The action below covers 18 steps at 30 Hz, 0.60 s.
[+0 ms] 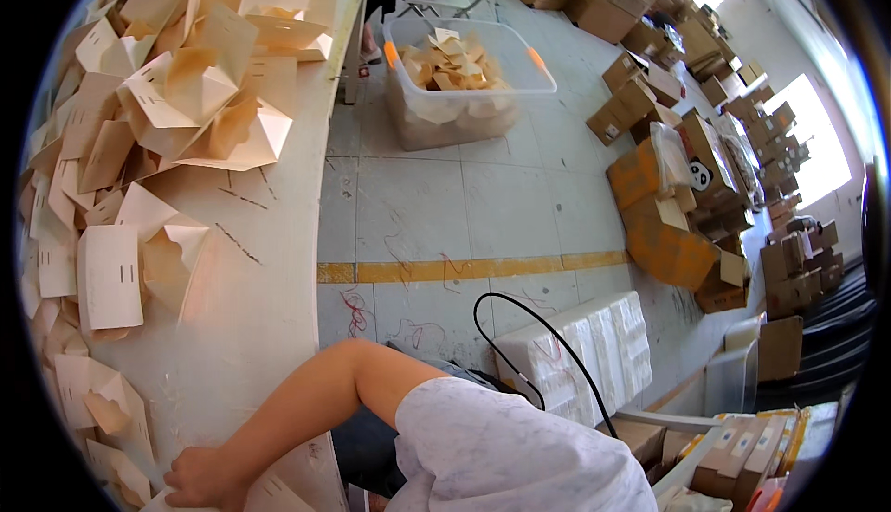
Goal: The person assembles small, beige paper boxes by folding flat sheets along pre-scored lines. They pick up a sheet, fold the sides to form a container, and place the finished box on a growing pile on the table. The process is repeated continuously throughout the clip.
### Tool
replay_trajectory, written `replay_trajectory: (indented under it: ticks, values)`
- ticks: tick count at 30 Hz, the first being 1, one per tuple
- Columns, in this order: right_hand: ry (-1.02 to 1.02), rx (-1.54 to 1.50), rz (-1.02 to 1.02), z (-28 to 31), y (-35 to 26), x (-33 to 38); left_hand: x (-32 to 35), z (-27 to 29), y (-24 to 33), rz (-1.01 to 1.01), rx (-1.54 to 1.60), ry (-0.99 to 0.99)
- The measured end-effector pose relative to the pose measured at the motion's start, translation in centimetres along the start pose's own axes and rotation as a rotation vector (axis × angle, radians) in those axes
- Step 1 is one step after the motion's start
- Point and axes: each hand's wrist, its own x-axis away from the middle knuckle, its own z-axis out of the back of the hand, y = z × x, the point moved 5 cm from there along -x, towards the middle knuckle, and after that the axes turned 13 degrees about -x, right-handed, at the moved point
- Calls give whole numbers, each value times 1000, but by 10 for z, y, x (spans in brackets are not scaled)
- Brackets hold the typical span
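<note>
My right hand [206, 480] is low at the left, over the near end of the pale table [251, 298]. Its fingers are curled closed on a cream cardboard piece [274, 493], which shows on both sides of the hand and runs out of the picture below. Close by lie a folded cardboard piece [119, 467] and another with a pointed flap [104, 399]. My left hand is out of the picture. A big heap of folded, slotted cardboard pieces [200, 85] covers the far left of the table.
Beyond the table's right edge, a clear plastic bin [464, 117] with orange latches holds more folded pieces on the tiled floor [501, 196]. A white wrapped block [594, 349] and a black cable [566, 345] are near my right side. Brown cartons [668, 224] pile along the right.
</note>
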Motion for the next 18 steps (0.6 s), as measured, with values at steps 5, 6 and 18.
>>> replay_trajectory:
  ticks: [5, 6, 18]
  values:
    - [-134, 36, -133, -6, 10, -3, 0, -5, 28, 6, 106, 82]
    - [-124, 30, -124, -7, 8, -3, 2, -4, 35, 12, 129, 109]
    - [-229, 41, -231, 1, 10, 13, 27, 2, 1, -90, -161, 28]
